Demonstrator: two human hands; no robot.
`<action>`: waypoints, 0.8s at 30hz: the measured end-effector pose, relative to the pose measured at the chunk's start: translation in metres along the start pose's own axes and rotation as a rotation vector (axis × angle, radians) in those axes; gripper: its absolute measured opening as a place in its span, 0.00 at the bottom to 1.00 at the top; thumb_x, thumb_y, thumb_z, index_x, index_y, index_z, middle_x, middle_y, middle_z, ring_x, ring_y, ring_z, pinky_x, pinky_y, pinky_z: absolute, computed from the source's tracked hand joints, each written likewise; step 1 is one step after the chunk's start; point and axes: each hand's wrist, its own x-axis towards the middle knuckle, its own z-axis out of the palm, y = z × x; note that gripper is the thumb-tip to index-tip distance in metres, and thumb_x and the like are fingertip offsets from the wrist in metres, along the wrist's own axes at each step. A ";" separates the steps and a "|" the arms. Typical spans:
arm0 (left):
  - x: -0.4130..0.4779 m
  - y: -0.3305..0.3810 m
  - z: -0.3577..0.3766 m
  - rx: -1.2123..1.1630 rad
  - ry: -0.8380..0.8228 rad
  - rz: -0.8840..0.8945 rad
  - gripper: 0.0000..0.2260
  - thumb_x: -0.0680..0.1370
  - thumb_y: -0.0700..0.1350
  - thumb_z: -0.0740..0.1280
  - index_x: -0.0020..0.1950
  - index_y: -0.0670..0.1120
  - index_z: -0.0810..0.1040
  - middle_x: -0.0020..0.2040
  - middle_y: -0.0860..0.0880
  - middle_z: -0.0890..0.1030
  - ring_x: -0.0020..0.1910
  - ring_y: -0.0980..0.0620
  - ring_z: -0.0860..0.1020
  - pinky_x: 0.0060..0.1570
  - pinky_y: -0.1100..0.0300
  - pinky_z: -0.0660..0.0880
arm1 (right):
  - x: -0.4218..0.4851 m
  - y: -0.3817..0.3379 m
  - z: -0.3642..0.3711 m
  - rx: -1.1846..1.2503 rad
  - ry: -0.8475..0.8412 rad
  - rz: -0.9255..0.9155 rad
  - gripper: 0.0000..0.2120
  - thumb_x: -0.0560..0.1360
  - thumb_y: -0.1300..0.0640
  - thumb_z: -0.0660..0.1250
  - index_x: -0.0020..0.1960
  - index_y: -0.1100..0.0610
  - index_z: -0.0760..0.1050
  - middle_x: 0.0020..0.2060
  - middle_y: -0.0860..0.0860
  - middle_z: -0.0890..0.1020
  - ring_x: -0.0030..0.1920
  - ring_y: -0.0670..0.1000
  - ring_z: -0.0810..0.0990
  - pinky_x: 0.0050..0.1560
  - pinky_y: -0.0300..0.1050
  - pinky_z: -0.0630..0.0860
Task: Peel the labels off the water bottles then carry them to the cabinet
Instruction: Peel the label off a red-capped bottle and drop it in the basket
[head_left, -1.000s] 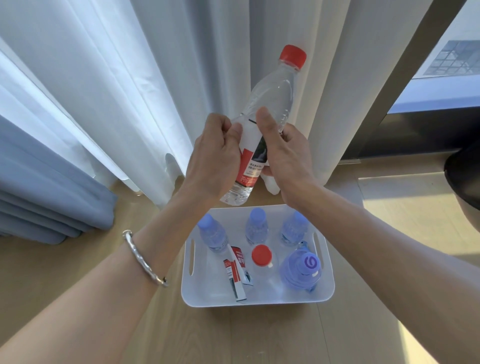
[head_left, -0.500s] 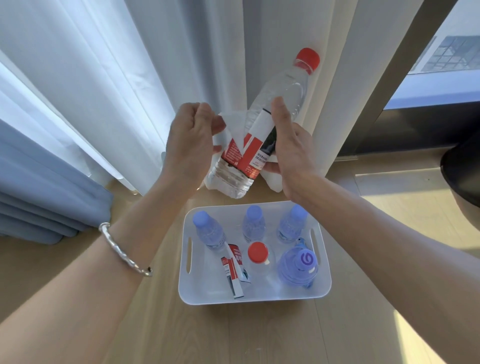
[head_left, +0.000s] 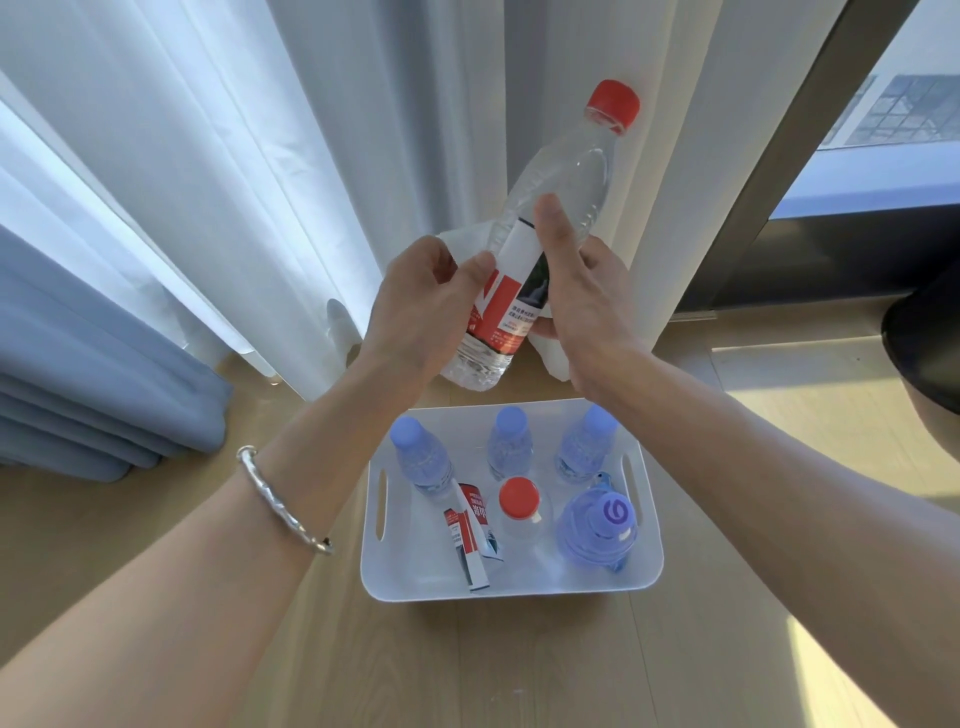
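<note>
I hold a clear water bottle (head_left: 563, 176) with a red cap tilted in the air above a white basket (head_left: 649, 551). My right hand (head_left: 582, 306) grips its middle, thumb up along the red-and-white label (head_left: 506, 306). My left hand (head_left: 421, 306) pinches the loosened left edge of that label, part of which stands away from the bottle. In the basket stand three small blue-capped bottles (head_left: 511, 441), a red-capped bottle (head_left: 519, 506) and a larger blue bottle (head_left: 597, 525). A peeled red-and-white label (head_left: 470, 530) lies beside them.
White curtains (head_left: 311, 156) hang right behind the bottle, with a blue curtain (head_left: 78, 374) at the left. The basket sits on a light wooden floor (head_left: 519, 665). A dark window frame (head_left: 810, 171) and a black round object (head_left: 930, 348) are at the right.
The bottle has been lowered slightly and turned. My left hand pulled the label's edge away from the bottle, then came back close to it, still pinching the label.
</note>
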 end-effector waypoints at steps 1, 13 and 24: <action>0.000 0.000 -0.001 0.003 0.014 0.012 0.08 0.77 0.52 0.65 0.41 0.51 0.74 0.38 0.54 0.82 0.38 0.54 0.81 0.38 0.57 0.75 | 0.000 -0.001 0.000 0.001 -0.001 0.000 0.23 0.71 0.32 0.63 0.46 0.53 0.76 0.38 0.48 0.85 0.39 0.46 0.84 0.49 0.53 0.81; -0.002 -0.003 -0.008 0.011 0.034 0.051 0.06 0.82 0.47 0.60 0.49 0.45 0.71 0.46 0.46 0.82 0.45 0.47 0.82 0.45 0.46 0.80 | -0.002 -0.002 -0.001 -0.020 -0.043 0.020 0.27 0.72 0.32 0.62 0.48 0.57 0.77 0.41 0.51 0.85 0.41 0.50 0.85 0.47 0.53 0.82; 0.019 0.001 -0.026 -0.323 0.066 -0.258 0.07 0.77 0.39 0.61 0.54 0.46 0.74 0.45 0.49 0.79 0.40 0.52 0.79 0.28 0.60 0.77 | 0.000 -0.007 -0.002 0.035 -0.068 0.091 0.39 0.70 0.28 0.58 0.59 0.64 0.75 0.48 0.60 0.84 0.48 0.59 0.84 0.50 0.59 0.80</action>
